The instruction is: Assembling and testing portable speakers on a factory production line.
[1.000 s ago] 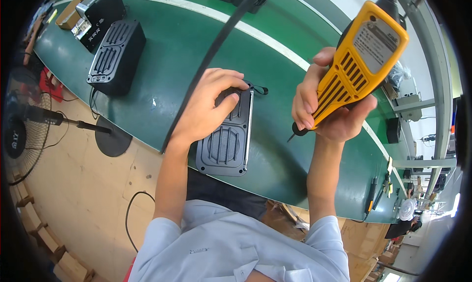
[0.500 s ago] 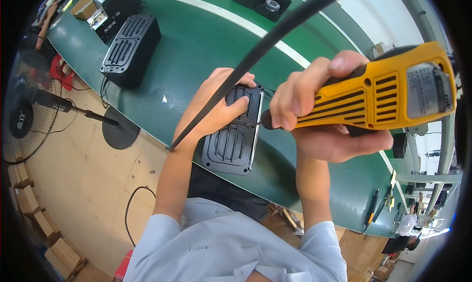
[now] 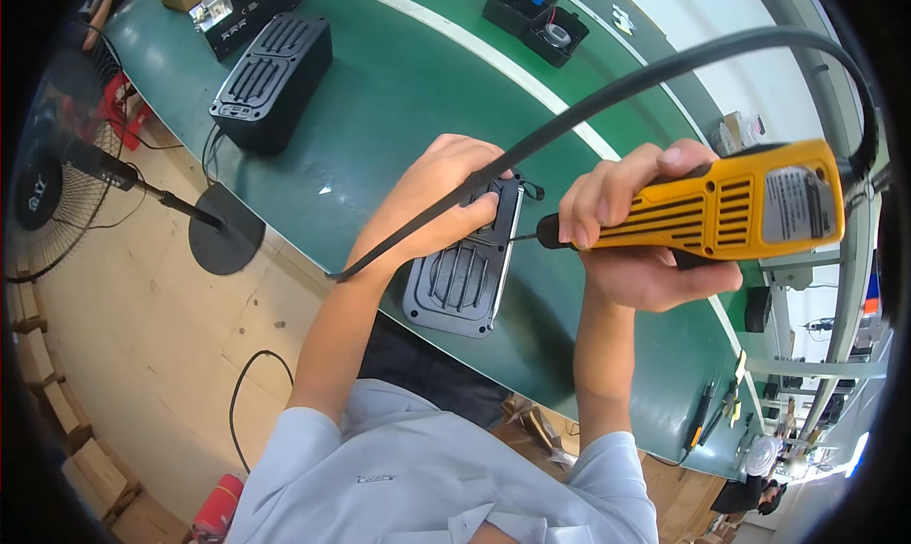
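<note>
On the green bench in front of me lies a black portable speaker (image 3: 455, 283) with slotted grilles facing up and a silver rod along its right edge. My left hand (image 3: 441, 197) holds its far part, thumb over the grille and fingers wrapped round the far side. In my right hand (image 3: 617, 216) is a yellow electric screwdriver (image 3: 735, 207), gripped round its body. Its thin bit points left and meets the speaker's middle in the picture; whether the tip touches, I cannot tell. The thick black cord (image 3: 607, 98) arcs from its back end across my left wrist.
A second black speaker (image 3: 270, 84) stands at the far left, beside a black box (image 3: 251, 12). An open black case (image 3: 536, 22) sits at the back. Tools (image 3: 702, 416) lie at the right bench edge. A black fan (image 3: 57, 183) stands on the floor at left.
The screwdriver's bit end has shifted right and its back end left, farther from view. Its cord now shows a curved loop. The speaker and bench sit slightly differently in view; both grips look the same.
</note>
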{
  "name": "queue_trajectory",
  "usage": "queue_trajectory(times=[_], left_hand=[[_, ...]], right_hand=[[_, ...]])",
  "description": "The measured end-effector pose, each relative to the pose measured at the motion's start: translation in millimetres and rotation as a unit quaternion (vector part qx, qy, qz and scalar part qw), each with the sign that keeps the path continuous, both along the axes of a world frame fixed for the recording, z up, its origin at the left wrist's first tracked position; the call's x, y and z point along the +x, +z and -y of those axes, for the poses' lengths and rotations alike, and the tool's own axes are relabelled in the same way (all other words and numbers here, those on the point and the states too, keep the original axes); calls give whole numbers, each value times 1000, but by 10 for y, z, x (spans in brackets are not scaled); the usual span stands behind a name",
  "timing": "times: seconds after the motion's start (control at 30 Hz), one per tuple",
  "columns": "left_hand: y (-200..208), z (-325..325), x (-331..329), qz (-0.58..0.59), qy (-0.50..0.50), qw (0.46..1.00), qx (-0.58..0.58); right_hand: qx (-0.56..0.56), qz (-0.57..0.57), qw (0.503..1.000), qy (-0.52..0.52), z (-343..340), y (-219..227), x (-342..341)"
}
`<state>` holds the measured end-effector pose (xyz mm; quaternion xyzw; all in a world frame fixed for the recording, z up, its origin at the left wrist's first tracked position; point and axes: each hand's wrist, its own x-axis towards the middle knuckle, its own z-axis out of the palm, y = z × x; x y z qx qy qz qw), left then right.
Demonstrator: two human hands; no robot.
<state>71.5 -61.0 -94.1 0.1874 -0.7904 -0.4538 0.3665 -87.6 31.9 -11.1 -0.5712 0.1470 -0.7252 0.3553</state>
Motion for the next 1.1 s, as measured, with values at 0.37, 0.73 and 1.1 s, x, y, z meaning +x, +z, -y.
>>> queue_trajectory(times=[0.37,0.73,1.1], left_hand=[[-12,-16,-10,-9,17,1000,-21],[-64,-20,-53,-11,-4,1000,-2],[-53,-4,-47,-50,32,997,-45]], right_hand=[[1,-46,999,-24,-62,90,0],[36,19,999,15,-23,-75,-15],[59,-71,996,0,-90,-121,192]])
